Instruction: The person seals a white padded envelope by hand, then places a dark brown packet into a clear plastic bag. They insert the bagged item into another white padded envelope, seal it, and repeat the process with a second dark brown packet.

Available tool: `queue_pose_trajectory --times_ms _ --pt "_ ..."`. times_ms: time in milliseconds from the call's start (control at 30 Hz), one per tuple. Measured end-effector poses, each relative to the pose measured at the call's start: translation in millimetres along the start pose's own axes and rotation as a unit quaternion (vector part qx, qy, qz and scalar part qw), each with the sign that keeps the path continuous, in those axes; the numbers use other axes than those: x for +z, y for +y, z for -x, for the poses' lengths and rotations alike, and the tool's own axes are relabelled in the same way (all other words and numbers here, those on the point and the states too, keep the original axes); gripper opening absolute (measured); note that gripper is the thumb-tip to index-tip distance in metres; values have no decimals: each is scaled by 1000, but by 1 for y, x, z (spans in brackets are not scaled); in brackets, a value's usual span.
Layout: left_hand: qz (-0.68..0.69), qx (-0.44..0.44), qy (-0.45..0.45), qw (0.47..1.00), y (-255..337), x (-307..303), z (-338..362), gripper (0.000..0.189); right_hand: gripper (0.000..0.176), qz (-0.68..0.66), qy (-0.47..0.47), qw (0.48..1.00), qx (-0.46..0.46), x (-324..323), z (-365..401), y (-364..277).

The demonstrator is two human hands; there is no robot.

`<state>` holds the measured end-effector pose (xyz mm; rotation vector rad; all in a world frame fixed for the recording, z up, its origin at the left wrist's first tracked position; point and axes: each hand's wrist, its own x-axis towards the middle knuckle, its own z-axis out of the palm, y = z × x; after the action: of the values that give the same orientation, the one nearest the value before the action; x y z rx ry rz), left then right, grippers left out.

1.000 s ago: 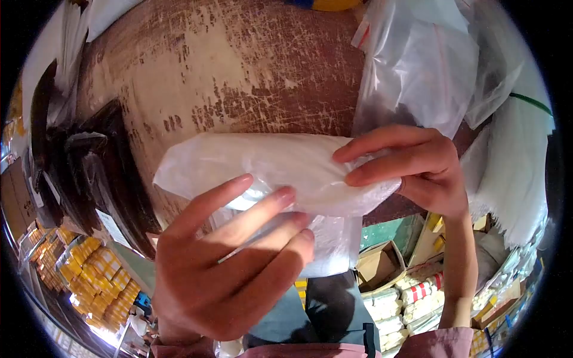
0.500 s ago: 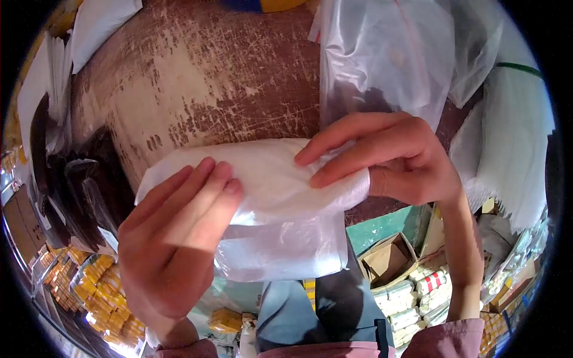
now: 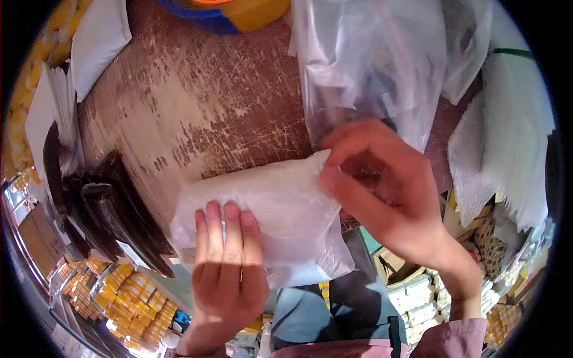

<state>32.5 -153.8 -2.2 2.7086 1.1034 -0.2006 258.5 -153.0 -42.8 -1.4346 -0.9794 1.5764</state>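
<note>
A white, soft package in clear plastic (image 3: 292, 221) lies at the table's near edge, partly overhanging it. My left hand (image 3: 230, 262) rests flat on its left part, fingers stretched out together. At the upper right corner of the package is my right hand (image 3: 388, 185), blurred, with thumb and forefinger closed around that corner in a pinch. Just beyond the right hand lies a stack of clear plastic bags (image 3: 370, 53) on the worn brown table (image 3: 179, 101). What the package contains is hard to make out through the plastic.
Dark brown folded pieces (image 3: 119, 209) and white packets (image 3: 101, 48) are at the left. A blue and yellow round container (image 3: 253, 15) stands at the far edge. White foam-like sheets (image 3: 513, 137) hang at the right. Below are yellow packs (image 3: 134, 304) and white bundles (image 3: 418, 301).
The package's upper part, folded over before, now lies spread out flatter. My left hand has moved right and down, flattening on it. My right hand has moved to the corner.
</note>
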Motion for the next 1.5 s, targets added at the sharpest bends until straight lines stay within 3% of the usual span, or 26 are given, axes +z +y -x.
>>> queue_pose_trajectory --times_ms 100,133,367,400,467,567,667,800,867,933,1067,1267,1333,1400,1500 --pt "33 -45 -8 998 6 5 7 42 18 -167 81 971 148 6 14 -5" --pt "47 -57 -7 997 8 6 6 43 20 -191 67 965 166 4 16 -3" --pt "57 -45 3 997 17 5 -4 47 21 -57 -51 985 157 -6 1 4" --pt "83 -53 5 995 17 5 -4 49 19 -2 -27 992 125 -4 0 3" --pt "170 -41 51 983 9 13 -5 60 11 -1 -20 993 113 -7 2 5" --pt "232 -113 2 966 13 2 -31 65 8 -24 -2 992 121 -7 8 7" --pt "140 -82 -76 984 24 -1 -42 70 8 -62 13 989 134 -7 11 7" --pt "98 -47 -92 990 25 6 -34 69 6 -141 9 974 179 -8 13 7" --pt "92 -31 -93 991 25 6 -33 69 4 -176 65 972 141 -3 14 15" --pt "97 -29 -103 990 25 3 -35 70 3 -191 63 973 110 -2 14 18" --pt "106 -30 -99 989 24 4 -34 71 4 -173 -33 981 84 -17 20 19" --pt "111 -34 -88 989 25 5 -35 69 15 -65 -25 996 -52 -13 17 34" --pt "112 -35 -84 989 24 6 -34 68 17 -82 -17 996 -9 -10 17 37" --pt "99 -33 -99 990 24 4 -35 67 19 -134 -23 983 119 -13 20 27" --pt "92 -22 -94 991 24 6 -32 66 17 -72 -36 981 174 -13 20 16"
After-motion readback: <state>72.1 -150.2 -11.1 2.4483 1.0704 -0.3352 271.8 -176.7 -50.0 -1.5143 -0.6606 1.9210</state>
